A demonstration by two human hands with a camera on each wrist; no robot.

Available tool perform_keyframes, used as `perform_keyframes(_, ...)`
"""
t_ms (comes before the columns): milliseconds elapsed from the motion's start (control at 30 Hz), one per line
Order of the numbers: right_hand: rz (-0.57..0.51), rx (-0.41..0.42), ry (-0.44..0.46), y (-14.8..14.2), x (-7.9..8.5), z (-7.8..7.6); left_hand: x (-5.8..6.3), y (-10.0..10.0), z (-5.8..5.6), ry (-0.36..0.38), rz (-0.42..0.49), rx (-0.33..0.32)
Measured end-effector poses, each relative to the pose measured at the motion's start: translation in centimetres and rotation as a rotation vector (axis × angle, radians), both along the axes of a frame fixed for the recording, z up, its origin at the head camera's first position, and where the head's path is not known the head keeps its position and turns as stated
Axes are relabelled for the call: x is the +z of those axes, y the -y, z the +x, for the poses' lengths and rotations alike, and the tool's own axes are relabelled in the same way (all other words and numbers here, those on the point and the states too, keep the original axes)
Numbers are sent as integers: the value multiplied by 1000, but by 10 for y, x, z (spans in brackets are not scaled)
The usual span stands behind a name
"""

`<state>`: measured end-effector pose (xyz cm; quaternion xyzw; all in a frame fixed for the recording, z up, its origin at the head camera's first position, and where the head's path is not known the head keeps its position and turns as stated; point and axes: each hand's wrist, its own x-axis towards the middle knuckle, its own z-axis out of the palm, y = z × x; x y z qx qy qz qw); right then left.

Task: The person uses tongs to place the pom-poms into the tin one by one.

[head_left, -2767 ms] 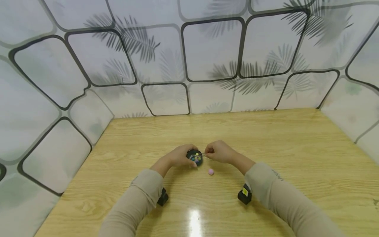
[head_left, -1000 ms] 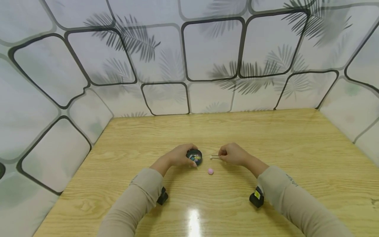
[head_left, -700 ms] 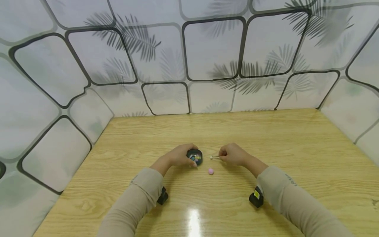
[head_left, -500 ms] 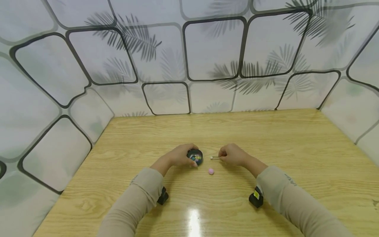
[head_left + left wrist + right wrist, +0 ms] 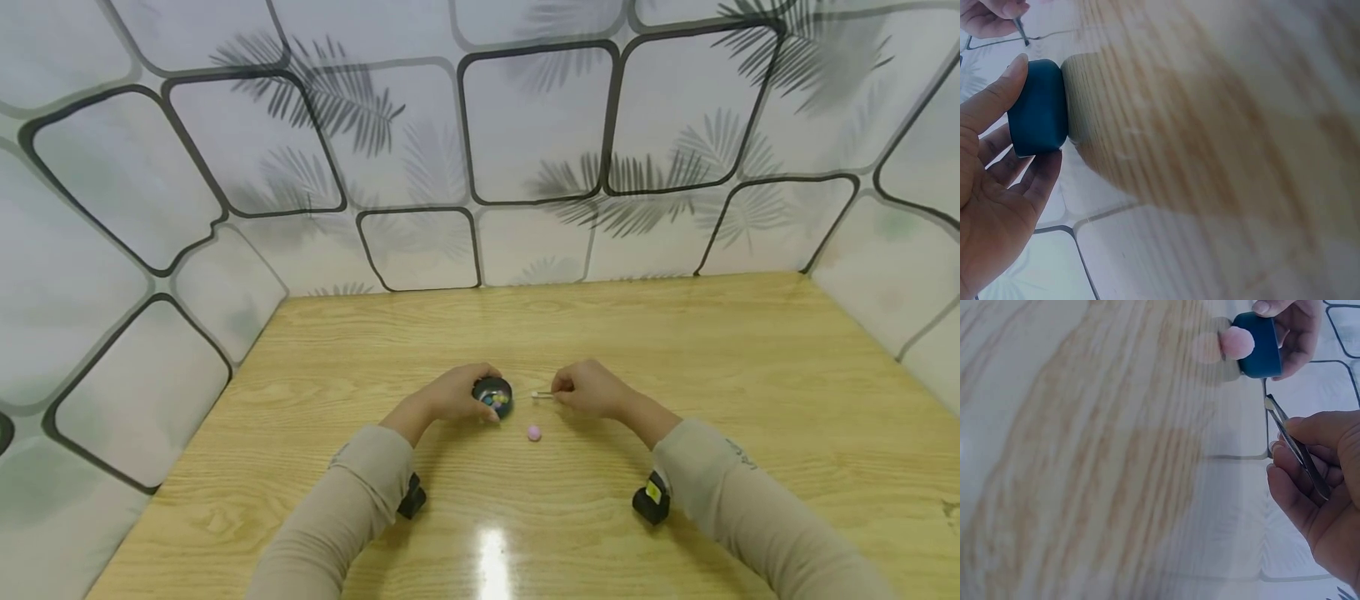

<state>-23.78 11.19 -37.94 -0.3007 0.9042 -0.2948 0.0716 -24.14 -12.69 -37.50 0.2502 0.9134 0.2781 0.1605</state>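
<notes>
My left hand (image 5: 457, 393) grips a small dark-blue bowl (image 5: 1040, 109) by its side, with the thumb on one side and the fingers on the other. Several small coloured balls (image 5: 497, 402) lie inside it. In my right hand (image 5: 591, 390) I pinch metal tweezers (image 5: 1297, 449) between thumb and fingers. A tiny pale, whitish piece (image 5: 1269, 403) sits at the tweezers' tips, a little to the right of the bowl. A pink fuzzy ball (image 5: 534, 433) rests on the table in front of the bowl, on the side nearer me.
The glossy wood-grain table (image 5: 675, 350) spreads around both hands. Patterned wall covering (image 5: 540, 133) rises behind it and at both sides. Below each wrist hangs a black camera (image 5: 651, 500).
My right hand has drawn the tweezers rightward, away from the bowl. The tips stood apart about a second ago and look closer together now. The left hand and bowl stay put.
</notes>
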Motion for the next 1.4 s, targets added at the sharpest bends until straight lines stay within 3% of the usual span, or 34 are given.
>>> perform_keyframes(633,-95,70,-36,25,9,0,-1,2,-1,14,16,-5)
perform_keyframes(1400,-32,85,-41,49,5,-10,1,1,0,23,23,-3)
